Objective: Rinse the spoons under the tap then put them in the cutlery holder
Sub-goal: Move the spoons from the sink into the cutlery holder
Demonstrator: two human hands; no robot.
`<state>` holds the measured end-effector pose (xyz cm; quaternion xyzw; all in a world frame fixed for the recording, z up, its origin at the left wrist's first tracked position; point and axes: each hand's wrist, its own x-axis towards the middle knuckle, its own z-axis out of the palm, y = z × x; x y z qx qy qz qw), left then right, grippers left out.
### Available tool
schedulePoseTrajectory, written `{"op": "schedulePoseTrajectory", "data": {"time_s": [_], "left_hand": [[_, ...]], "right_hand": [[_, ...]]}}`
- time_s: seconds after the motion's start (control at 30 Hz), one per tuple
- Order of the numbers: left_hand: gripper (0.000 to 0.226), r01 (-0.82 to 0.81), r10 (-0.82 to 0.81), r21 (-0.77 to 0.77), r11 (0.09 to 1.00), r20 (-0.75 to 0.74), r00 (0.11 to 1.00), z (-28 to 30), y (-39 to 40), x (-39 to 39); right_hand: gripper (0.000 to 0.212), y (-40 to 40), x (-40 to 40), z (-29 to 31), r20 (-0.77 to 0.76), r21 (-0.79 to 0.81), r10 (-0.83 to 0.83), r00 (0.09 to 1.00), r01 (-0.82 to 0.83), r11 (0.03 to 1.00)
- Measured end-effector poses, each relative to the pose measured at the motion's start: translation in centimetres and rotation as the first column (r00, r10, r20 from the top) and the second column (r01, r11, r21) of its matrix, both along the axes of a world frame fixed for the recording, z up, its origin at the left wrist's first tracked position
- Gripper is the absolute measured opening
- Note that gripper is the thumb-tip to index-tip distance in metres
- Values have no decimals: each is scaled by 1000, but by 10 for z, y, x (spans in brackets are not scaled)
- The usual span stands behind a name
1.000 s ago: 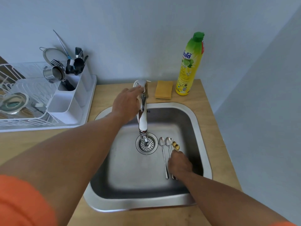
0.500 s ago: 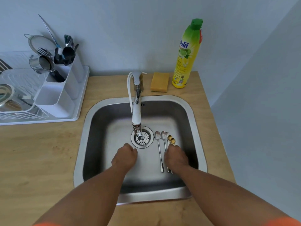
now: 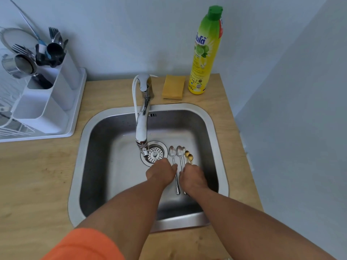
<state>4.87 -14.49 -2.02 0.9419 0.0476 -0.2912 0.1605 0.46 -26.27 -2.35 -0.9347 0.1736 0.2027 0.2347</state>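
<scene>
Several spoons, three silver (image 3: 179, 151) and two small gold ones (image 3: 188, 155), lie side by side on the sink floor just right of the drain (image 3: 154, 153). My right hand (image 3: 192, 178) is curled over the handles of the right-hand spoons, hiding them. My left hand (image 3: 159, 174) is pressed against it, fingers curled down, thumb touching the leftmost spoon's handle (image 3: 177, 185). The chrome tap (image 3: 142, 119) reaches over the drain; I see no water stream. The white cutlery holder (image 3: 56, 87) stands on the drying rack at the far left, with forks and dark utensils in it.
The steel sink (image 3: 213, 128) is set in a wooden counter (image 3: 37, 175). A yellow sponge (image 3: 173, 87) and a tall yellow-green dish soap bottle (image 3: 205, 51) stand behind it. A metal cup (image 3: 17, 66) hangs by the holder. A wall closes the right side.
My left hand left the tap handle, came down into the sink and moved right until it met my right hand at the spoon handles. The spoons lie where they were.
</scene>
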Motion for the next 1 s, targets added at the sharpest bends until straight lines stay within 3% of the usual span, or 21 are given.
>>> {"op": "schedulePoseTrajectory", "data": {"time_s": [0.47, 0.73, 1.0], "left_hand": [[19, -49, 51, 16, 999, -81, 995, -10, -11, -9], [13, -84, 82, -16, 996, -104, 991, -11, 4, -17], [21, -129, 125, -35, 991, -84, 989, -18, 16, -27]], "right_hand": [[19, 0, 26, 0, -55, -8, -12, 998, 11, 1000], [18, 3, 36, -6, -101, -46, -76, 992, 71, 996], [7, 11, 35, -7, -158, -50, -14, 987, 6, 999]]}}
